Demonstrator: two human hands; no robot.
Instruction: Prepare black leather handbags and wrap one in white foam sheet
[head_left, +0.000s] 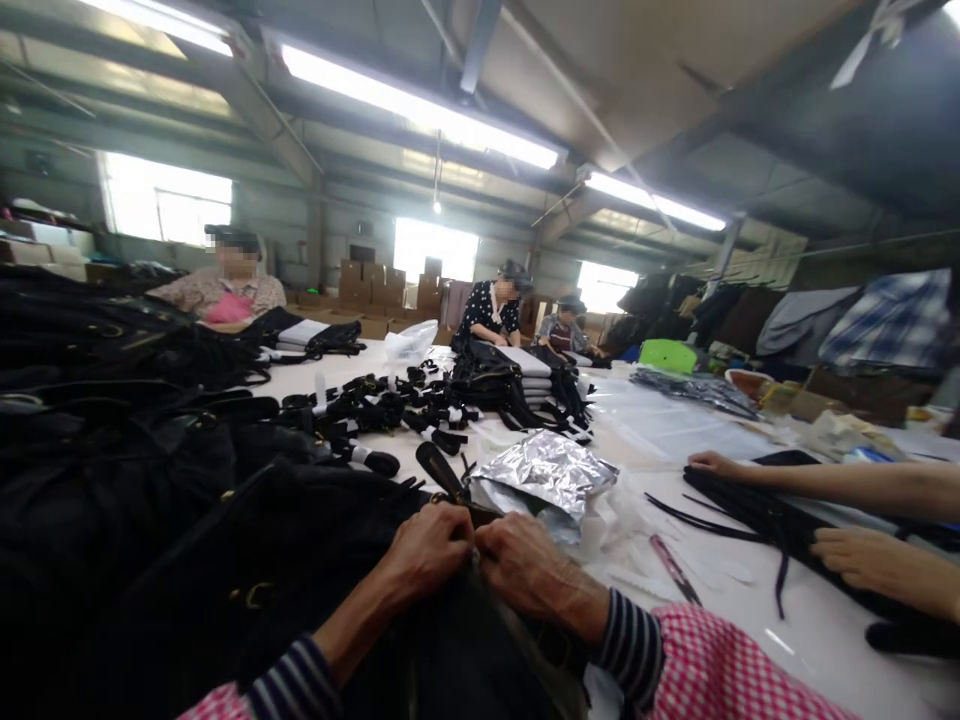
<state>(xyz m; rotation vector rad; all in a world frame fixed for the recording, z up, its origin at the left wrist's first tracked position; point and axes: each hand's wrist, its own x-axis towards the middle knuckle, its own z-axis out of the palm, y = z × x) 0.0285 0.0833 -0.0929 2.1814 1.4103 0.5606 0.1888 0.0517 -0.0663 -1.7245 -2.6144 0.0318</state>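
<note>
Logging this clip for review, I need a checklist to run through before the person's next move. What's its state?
1. Left hand at the black bag: ok.
2. Right hand close beside the left: ok.
3. What the hands pinch: cannot tell, hidden by the hands themselves.
4. Pink tool apart from both hands: ok, on the table.
5. Co-worker's hands apart: ok, off to the right.
6. Space beyond the hands uncluttered: not ok, crumpled foil there.

Bright ceiling tubes (420, 107), blown-out windows (442, 248), glare on crumpled foil (547, 468), black bags (300, 540) in deep shadow, edges stretched
</note>
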